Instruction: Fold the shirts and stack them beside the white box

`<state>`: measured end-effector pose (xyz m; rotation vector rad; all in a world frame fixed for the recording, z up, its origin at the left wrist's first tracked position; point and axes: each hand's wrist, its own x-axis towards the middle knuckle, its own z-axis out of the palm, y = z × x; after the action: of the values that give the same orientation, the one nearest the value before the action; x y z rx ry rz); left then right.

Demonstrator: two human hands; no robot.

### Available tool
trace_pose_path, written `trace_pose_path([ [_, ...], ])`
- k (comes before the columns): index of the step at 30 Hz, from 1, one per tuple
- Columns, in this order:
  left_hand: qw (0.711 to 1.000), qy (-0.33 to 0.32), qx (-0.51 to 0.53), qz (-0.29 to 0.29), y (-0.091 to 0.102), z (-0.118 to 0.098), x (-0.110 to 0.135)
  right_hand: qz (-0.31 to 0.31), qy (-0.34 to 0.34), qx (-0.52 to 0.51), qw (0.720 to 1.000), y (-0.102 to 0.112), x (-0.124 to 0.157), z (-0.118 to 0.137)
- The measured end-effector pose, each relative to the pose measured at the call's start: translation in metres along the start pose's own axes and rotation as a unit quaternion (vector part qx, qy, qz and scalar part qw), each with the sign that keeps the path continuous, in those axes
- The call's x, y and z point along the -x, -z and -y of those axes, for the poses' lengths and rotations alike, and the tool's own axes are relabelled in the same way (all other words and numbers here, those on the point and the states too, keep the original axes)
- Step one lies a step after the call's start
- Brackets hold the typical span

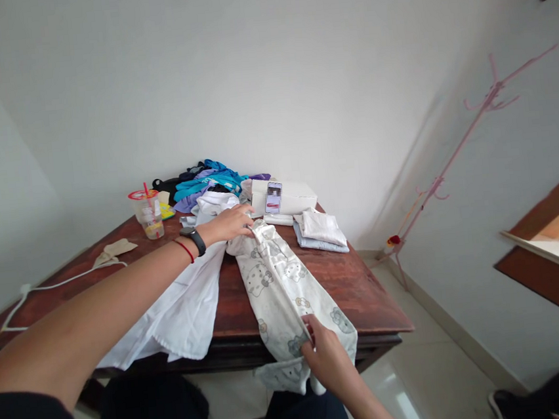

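White cartoon-print pajama pants [261, 283] lie lengthwise over the table, their near end hanging past the front edge. My left hand [231, 223] pinches the far end of the pants. Closer to me, my right hand [324, 353] grips the cloth along a fold near the table edge, its fingers partly hidden. To the left, a white garment [185, 311] is spread out and passes under my left forearm. On the right sits a small stack of folded clothes [319, 228].
Behind stand a heap of coloured clothes [217, 182] and a white box [298, 193] with a phone [273, 198] leaning on it. A plastic cup with a straw [151, 215] and a white cable [68, 277] are at left. A pink coat rack [466, 145] leans at right.
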<state>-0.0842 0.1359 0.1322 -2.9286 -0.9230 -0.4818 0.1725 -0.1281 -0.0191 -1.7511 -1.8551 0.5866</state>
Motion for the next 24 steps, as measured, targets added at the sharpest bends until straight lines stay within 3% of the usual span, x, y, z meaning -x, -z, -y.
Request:
trace_pose_path([
  [5,0.999,-0.039,0.012,0.026,0.000,0.009,-0.004,0.038,-0.027,0.044,0.998,0.002,0.019,-0.026],
  [11,0.999,-0.028,-0.016,0.022,-0.003,0.015,-0.016,-0.014,-0.065,-0.016,0.998,0.022,0.036,-0.066],
  [16,0.997,-0.035,-0.061,0.010,-0.006,0.013,-0.055,-0.083,-0.068,-0.121,0.987,0.039,0.034,-0.077],
  [20,0.996,-0.036,-0.077,0.021,-0.030,0.020,-0.088,-0.093,-0.081,-0.131,0.984,0.040,0.030,-0.087],
  [24,0.997,-0.005,-0.064,0.045,-0.073,0.032,-0.102,-0.118,-0.088,-0.135,0.980,0.025,0.027,-0.105],
])
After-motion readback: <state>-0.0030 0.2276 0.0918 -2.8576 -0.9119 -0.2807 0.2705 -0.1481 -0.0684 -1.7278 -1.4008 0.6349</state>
